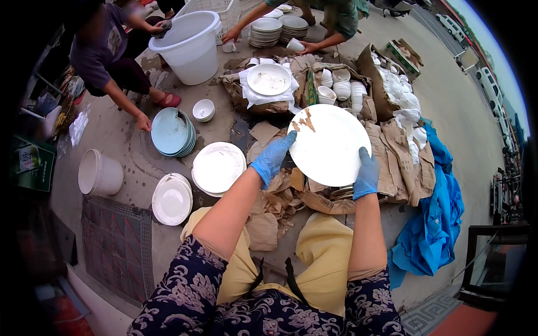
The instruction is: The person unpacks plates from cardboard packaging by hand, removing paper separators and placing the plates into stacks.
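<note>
Between my two blue-gloved hands is a large white round plate (330, 147), its face turned up towards me. Brown scraps, like torn paper, stick near its upper left rim. My left hand (274, 157) grips the left edge and my right hand (366, 174) grips the lower right edge. Beneath the plate lies an opened cardboard box (328, 206), its contents mostly hidden; a few plate rims show. Crumpled brown paper (275, 201) lies below my left hand. Left of it stands a stack of white plates (219, 168), with a smaller stack of white plates (172, 199) nearby.
A person at left touches a stack of pale blue plates (170, 132); another at the back handles white cups (295, 45). Boxes of white bowls (342, 90) stand ahead. Around are a large white tub (189, 50), a white bucket (101, 172) and a blue tarp (433, 227).
</note>
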A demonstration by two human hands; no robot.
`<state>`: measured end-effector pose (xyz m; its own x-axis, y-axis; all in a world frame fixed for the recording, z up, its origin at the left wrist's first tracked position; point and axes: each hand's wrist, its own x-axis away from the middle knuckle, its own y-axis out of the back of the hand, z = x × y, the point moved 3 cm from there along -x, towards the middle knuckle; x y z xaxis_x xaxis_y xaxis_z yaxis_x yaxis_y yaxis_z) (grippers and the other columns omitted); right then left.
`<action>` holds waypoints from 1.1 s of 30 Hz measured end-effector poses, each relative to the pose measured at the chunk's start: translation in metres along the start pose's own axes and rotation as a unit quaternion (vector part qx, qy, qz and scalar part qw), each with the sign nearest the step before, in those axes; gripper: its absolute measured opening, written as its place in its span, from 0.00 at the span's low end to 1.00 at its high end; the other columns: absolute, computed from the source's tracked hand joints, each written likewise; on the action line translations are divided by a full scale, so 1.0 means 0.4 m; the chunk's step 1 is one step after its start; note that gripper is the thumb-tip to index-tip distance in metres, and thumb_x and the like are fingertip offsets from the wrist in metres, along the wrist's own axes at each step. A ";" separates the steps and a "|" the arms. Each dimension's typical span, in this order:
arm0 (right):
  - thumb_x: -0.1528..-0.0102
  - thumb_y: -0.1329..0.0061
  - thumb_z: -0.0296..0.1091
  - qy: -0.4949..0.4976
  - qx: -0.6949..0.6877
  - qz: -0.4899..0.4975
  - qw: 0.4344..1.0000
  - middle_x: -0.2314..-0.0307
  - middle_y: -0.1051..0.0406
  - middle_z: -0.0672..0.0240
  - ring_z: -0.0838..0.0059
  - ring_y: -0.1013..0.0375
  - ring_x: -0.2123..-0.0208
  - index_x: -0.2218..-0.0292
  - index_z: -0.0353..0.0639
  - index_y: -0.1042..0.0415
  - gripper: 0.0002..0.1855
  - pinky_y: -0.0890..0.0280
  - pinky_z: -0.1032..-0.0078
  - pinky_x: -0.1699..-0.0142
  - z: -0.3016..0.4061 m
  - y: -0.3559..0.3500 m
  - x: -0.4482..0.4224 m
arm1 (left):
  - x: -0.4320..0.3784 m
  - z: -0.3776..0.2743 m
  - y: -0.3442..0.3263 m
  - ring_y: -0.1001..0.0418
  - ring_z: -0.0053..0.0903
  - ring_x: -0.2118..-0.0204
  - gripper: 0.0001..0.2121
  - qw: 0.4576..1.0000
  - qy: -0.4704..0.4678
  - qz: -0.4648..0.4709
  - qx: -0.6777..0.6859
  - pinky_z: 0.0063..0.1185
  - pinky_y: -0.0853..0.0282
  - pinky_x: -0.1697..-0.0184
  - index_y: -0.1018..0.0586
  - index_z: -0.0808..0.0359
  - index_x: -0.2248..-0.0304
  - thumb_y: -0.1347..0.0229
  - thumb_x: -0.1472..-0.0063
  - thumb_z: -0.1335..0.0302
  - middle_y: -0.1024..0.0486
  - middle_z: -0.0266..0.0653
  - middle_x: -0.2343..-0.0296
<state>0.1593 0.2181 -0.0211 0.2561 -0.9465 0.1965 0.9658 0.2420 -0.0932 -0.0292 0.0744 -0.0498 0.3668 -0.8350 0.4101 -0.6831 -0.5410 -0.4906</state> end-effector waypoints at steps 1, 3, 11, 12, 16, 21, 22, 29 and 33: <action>0.48 0.59 0.32 0.001 -0.020 0.003 1.000 0.68 0.32 0.56 0.72 0.31 0.71 0.60 0.26 0.38 0.18 0.35 0.78 0.66 -0.006 -0.009 0.004 | 0.010 0.002 -0.022 0.32 0.26 0.59 0.21 0.998 -0.003 0.045 0.034 0.21 0.34 0.58 0.36 0.69 0.55 0.50 0.46 0.68 0.33 0.40 0.59; 0.48 0.60 0.33 0.010 -0.017 0.014 1.000 0.68 0.32 0.57 0.73 0.31 0.71 0.60 0.27 0.38 0.18 0.35 0.78 0.66 -0.032 -0.017 -0.001 | 0.026 0.005 -0.052 0.32 0.27 0.60 0.22 0.990 -0.023 0.105 0.089 0.22 0.33 0.57 0.39 0.70 0.54 0.47 0.48 0.75 0.33 0.42 0.59; 0.48 0.59 0.36 -0.072 -0.129 0.141 0.979 0.59 0.37 0.58 0.67 0.35 0.59 0.53 0.32 0.45 0.24 0.38 0.73 0.56 0.001 -0.172 0.042 | 0.044 -0.075 0.016 0.30 0.31 0.61 0.20 0.980 -0.092 0.046 0.170 0.24 0.33 0.58 0.36 0.74 0.56 0.48 0.51 0.81 0.32 0.47 0.61; 0.48 0.58 0.37 -0.097 -0.166 0.178 0.965 0.57 0.38 0.59 0.66 0.36 0.57 0.52 0.33 0.46 0.25 0.39 0.71 0.54 0.014 -0.204 0.058 | 0.059 -0.100 0.031 0.30 0.31 0.61 0.20 0.976 -0.103 0.020 0.190 0.24 0.33 0.58 0.36 0.74 0.56 0.48 0.51 0.82 0.32 0.47 0.61; 0.46 0.61 0.44 -0.102 -0.181 0.357 0.911 0.59 0.37 0.58 0.65 0.36 0.58 0.53 0.37 0.43 0.24 0.38 0.69 0.54 0.014 -0.335 0.104 | 0.146 -0.210 0.155 0.30 0.32 0.62 0.18 0.950 -0.222 -0.065 0.209 0.24 0.32 0.57 0.36 0.76 0.58 0.49 0.50 0.82 0.32 0.48 0.62; 0.46 0.61 0.43 -0.142 -0.026 0.489 0.860 0.66 0.33 0.62 0.72 0.31 0.67 0.58 0.34 0.38 0.21 0.35 0.78 0.62 -0.094 -0.572 0.204 | 0.394 -0.222 0.465 0.32 0.33 0.60 0.19 0.874 -0.268 -0.225 0.336 0.28 0.33 0.56 0.38 0.73 0.55 0.50 0.48 0.81 0.34 0.47 0.60; 0.46 0.60 0.42 -0.156 -0.013 0.530 0.833 0.66 0.33 0.62 0.72 0.31 0.68 0.58 0.34 0.38 0.21 0.35 0.78 0.62 -0.109 -0.636 0.245 | 0.453 -0.196 0.528 0.32 0.33 0.59 0.19 0.862 -0.273 -0.287 0.316 0.28 0.33 0.56 0.38 0.72 0.55 0.51 0.48 0.80 0.34 0.46 0.60; 0.47 0.60 0.41 -0.251 0.162 0.661 0.689 0.68 0.32 0.67 0.78 0.32 0.70 0.61 0.37 0.34 0.17 0.36 0.82 0.65 -0.401 -0.915 0.481 | 0.606 0.255 0.921 0.39 0.36 0.53 0.22 0.764 -0.208 -0.462 0.400 0.34 0.40 0.51 0.44 0.66 0.50 0.55 0.46 0.81 0.41 0.46 0.53; 0.47 0.60 0.39 -0.295 0.213 0.652 0.665 0.70 0.32 0.68 0.78 0.32 0.71 0.62 0.37 0.34 0.16 0.37 0.83 0.65 -0.553 -0.913 0.528 | 0.601 0.419 0.986 0.39 0.35 0.53 0.22 0.743 -0.151 -0.485 0.437 0.33 0.41 0.50 0.43 0.63 0.50 0.54 0.46 0.80 0.40 0.43 0.54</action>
<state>-0.1484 -0.1175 -0.1616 0.7365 0.3468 0.5807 -0.2025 0.9322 -0.2999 -0.1045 -0.3564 -0.2738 0.6338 0.0757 0.7698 0.6160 -0.6513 -0.4432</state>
